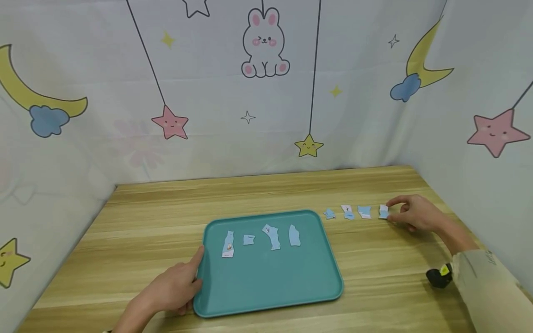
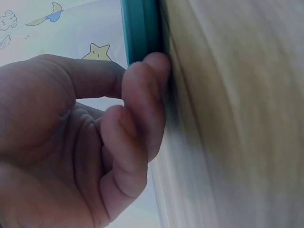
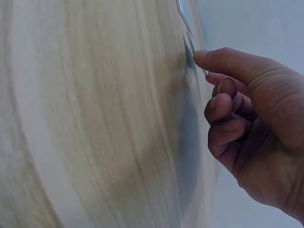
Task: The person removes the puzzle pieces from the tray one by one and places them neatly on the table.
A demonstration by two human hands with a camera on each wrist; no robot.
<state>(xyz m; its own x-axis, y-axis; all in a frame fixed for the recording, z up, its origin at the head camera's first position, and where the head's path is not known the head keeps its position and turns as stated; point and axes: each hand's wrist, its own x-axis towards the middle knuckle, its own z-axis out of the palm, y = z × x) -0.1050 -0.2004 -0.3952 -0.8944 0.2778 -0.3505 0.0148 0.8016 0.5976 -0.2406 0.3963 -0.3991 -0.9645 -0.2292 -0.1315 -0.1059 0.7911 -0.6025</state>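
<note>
Scraps of blue paper lie in a row on the table [image 1: 145, 222] right of the tray [image 1: 266, 277], and the right hand [image 1: 416, 213] seems to pinch the outermost scrap [image 1: 383, 212], though the wrist view is blurred. A black clip [image 1: 438, 276] lies near that sleeve. The left hand [image 1: 175, 289], fingers curled, grips the tray's left rim; four more scraps [image 1: 272, 237] lie inside.

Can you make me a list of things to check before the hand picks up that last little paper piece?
1. Right hand at the end paper piece: ok, its fingertips touch it.
2. Piece lifted off the table: not ok, not yet.
3. Left hand steadies the tray: ok, holding its left edge.
4. Free space in the tray: ok, the front half is bare.
5. Grip firm enough: cannot tell.
</note>
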